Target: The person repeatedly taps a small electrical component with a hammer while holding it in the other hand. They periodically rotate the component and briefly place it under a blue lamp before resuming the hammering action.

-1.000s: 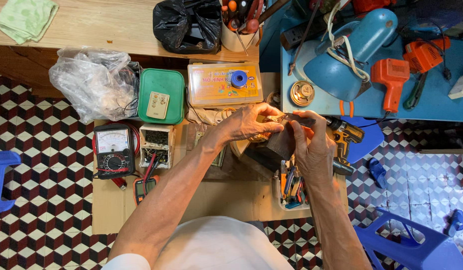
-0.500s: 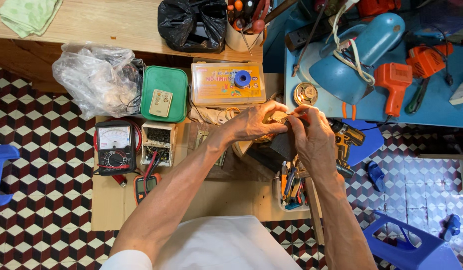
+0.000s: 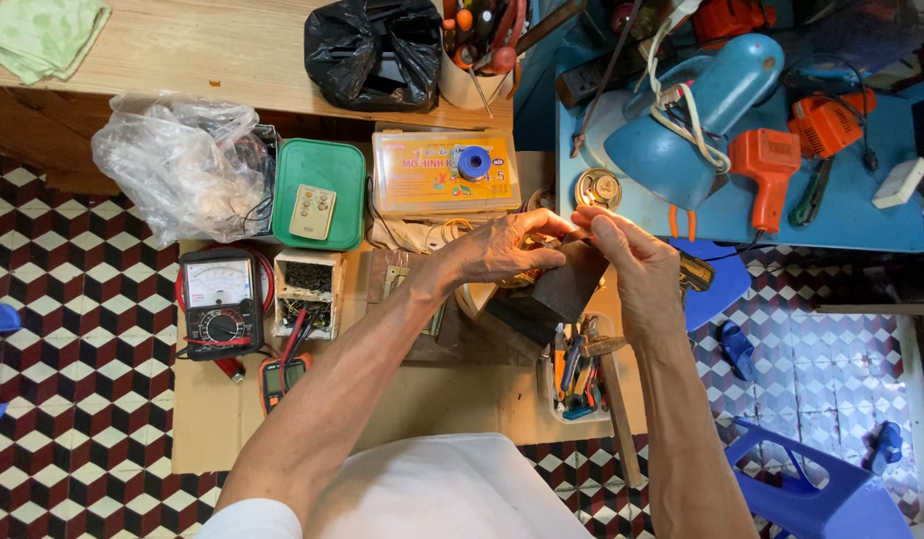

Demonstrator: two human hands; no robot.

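A clear plastic bag and an analogue meter are seen at the left of the tabletop, beside a green box. Further right, the left hand is closed around a dark block, held above the tabletop. Just beside it, the right hand is pinched shut on a small lit flame; what carries the flame cannot be told. A blue lamp lies at the right.
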